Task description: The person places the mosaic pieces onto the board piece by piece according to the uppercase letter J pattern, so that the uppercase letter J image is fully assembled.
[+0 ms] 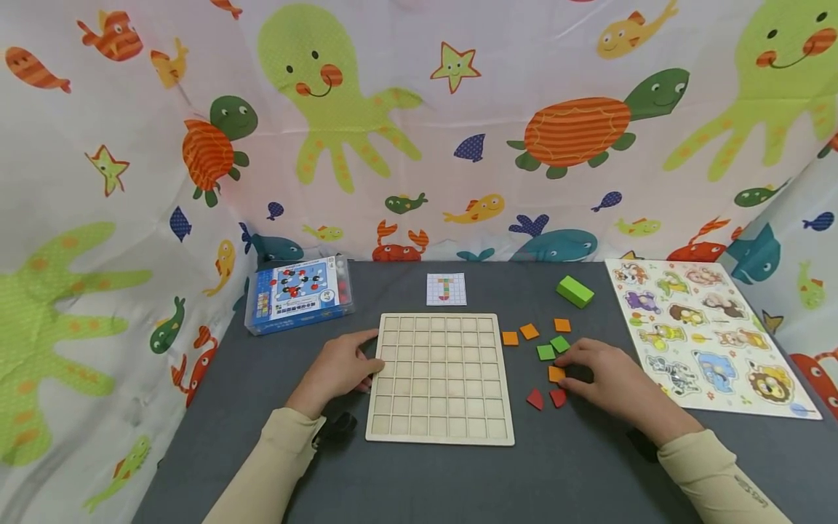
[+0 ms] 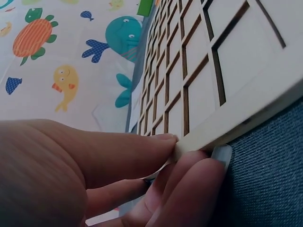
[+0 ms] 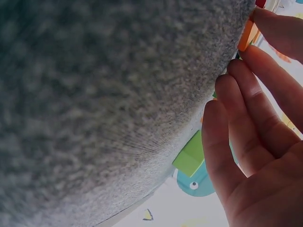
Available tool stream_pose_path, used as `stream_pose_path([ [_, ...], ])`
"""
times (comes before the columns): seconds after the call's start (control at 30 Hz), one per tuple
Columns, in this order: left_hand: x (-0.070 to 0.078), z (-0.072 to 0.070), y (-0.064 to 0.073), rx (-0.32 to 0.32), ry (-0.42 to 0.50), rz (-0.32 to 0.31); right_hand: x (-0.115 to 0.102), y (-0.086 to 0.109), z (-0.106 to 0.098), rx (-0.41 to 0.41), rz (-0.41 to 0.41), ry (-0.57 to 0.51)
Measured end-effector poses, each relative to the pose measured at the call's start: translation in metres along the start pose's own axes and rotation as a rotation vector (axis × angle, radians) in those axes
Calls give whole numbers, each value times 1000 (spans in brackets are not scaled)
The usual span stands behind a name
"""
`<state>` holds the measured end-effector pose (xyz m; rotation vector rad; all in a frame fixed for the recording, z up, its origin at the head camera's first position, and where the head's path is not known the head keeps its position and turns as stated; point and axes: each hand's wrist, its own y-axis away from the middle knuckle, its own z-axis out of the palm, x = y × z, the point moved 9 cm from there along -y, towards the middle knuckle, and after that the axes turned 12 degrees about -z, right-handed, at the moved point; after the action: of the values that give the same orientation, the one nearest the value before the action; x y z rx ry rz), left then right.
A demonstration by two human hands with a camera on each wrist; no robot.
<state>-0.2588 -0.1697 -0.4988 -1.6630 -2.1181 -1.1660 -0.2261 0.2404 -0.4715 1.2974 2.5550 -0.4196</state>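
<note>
My left hand holds the left edge of a pale wooden grid board. In the left wrist view, the thumb lies at the board's rim and curled fingers press from below. To the board's right, my right hand pinches an orange square tile between thumb and forefinger, low at the tabletop. Around that hand lie green tiles, more orange tiles and red tiles with a curved edge. The board's compartments hold no tiles.
A small card with a coloured grid pattern lies behind the board. At the back left sits a blue boxed set. A green block stands behind the tiles, and an animal puzzle board lies at right. Printed cloth hangs behind the table.
</note>
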Motion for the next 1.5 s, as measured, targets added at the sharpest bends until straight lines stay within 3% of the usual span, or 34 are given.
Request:
stream_pose_path([
  [0.53,-6,-5,-1,-56,52,-21,0,-6,1,-13,25,-25],
  [0.73,-9,-8,-2,-136,81,7,-10,-18,3,-3,38,-39],
  [0.83,-12,-8,-4,-163,108,-5,-22,-32,5,9,25,-59],
  [1.1,-13,-2,-6,-153,147,-28,-61,-84,22,27,-20,-96],
  [1.5,-17,0,-10,-149,155,-51,-107,-153,47,-42,-73,-112],
])
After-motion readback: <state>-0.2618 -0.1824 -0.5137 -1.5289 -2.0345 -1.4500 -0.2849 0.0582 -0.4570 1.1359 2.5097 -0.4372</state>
